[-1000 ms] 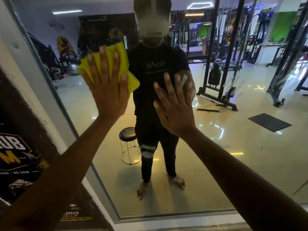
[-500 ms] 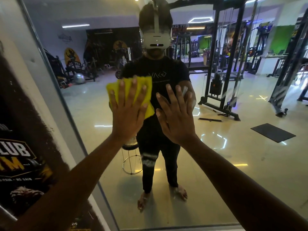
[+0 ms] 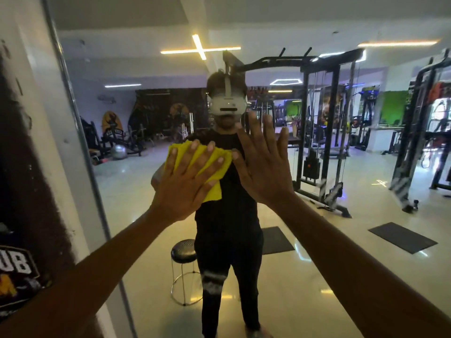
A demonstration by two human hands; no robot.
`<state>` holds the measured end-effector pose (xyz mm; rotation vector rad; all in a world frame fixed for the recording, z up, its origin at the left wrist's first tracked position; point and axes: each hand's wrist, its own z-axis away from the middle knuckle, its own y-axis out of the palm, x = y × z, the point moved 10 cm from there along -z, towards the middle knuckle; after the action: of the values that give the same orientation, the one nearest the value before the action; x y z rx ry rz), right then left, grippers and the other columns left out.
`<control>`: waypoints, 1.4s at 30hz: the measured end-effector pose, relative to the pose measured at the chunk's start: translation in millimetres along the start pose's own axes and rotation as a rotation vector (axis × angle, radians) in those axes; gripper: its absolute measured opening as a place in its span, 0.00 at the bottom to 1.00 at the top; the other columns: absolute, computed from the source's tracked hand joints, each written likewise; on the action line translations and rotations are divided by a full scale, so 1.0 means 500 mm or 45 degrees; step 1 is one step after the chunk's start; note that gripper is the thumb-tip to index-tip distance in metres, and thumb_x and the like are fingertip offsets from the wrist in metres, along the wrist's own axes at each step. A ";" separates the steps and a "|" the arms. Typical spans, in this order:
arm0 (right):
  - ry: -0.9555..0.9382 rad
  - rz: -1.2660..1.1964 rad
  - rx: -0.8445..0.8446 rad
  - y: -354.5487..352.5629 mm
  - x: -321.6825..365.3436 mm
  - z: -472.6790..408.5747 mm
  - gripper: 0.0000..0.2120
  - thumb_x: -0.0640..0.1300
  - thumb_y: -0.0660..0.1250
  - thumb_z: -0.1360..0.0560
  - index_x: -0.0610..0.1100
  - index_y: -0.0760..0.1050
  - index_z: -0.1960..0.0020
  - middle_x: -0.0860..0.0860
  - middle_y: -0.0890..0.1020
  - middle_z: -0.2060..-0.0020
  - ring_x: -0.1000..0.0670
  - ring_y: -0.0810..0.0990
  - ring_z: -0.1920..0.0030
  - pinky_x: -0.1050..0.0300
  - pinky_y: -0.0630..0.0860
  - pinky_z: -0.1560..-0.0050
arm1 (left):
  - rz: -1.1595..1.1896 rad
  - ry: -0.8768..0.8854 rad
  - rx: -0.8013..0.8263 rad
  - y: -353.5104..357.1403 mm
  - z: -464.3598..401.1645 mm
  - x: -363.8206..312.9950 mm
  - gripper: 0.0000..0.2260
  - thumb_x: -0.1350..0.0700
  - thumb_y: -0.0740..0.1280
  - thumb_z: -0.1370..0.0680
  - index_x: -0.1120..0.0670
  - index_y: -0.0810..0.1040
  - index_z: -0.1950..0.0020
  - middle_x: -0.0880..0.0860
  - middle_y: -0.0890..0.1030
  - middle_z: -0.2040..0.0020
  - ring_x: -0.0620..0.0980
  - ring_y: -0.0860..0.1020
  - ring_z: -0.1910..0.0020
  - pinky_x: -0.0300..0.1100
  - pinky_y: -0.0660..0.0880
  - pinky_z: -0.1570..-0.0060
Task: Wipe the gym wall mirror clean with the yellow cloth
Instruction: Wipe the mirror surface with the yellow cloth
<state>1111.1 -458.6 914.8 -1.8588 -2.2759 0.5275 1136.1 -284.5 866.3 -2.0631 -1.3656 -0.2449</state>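
Gym wall mirror (image 3: 317, 276) fills the frame; your left hand (image 3: 185, 184) presses the yellow cloth (image 3: 214, 164) flat at centre, fingers spread, right hand (image 3: 263, 167) splayed just beside it.

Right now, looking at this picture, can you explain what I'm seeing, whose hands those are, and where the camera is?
The camera sits on a person's head, looking forward at a gym wall mirror. The two arms reaching in are that person's own. The left hand presses a yellow cloth flat against the glass with straight fingers. The right hand is open with nothing in it, fingers spread at the glass. The figure wearing a white headset is the same person reflected, with a round stool and gym machines behind.
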 end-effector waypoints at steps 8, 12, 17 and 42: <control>0.009 0.062 0.084 0.005 -0.007 0.001 0.32 0.60 0.51 0.09 0.52 0.48 0.09 0.46 0.43 0.10 0.39 0.39 0.10 0.27 0.47 0.15 | 0.034 -0.545 -0.279 -0.097 -0.176 0.115 0.27 0.45 0.53 0.09 0.48 0.53 0.10 0.55 0.50 0.10 0.63 0.48 0.12 0.69 0.43 0.16; 0.022 -0.038 0.020 -0.024 -0.011 -0.015 0.28 0.58 0.53 0.09 0.50 0.63 0.12 0.44 0.54 0.10 0.41 0.46 0.10 0.29 0.50 0.14 | -0.029 0.045 -0.037 -0.050 -0.135 0.024 0.27 0.44 0.55 0.10 0.47 0.54 0.10 0.54 0.51 0.10 0.61 0.48 0.11 0.71 0.49 0.17; 0.040 0.050 -0.038 -0.055 -0.053 -0.087 0.31 0.59 0.52 0.09 0.48 0.55 0.10 0.43 0.49 0.10 0.41 0.43 0.10 0.31 0.46 0.13 | 0.023 -0.443 -0.295 -0.170 -0.282 0.216 0.26 0.42 0.48 0.09 0.43 0.49 0.10 0.52 0.49 0.10 0.60 0.46 0.11 0.69 0.45 0.16; -0.014 0.041 -0.008 -0.045 -0.088 -0.096 0.31 0.58 0.52 0.09 0.51 0.51 0.09 0.47 0.46 0.09 0.41 0.40 0.10 0.30 0.47 0.13 | -0.011 -0.328 -0.295 -0.209 -0.440 0.152 0.27 0.41 0.46 0.09 0.44 0.47 0.10 0.52 0.47 0.10 0.61 0.45 0.11 0.69 0.47 0.16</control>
<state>1116.2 -496.8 971.8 -1.9028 -2.2607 0.5372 1119.4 -333.3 1116.2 -2.3456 -1.5616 -0.1500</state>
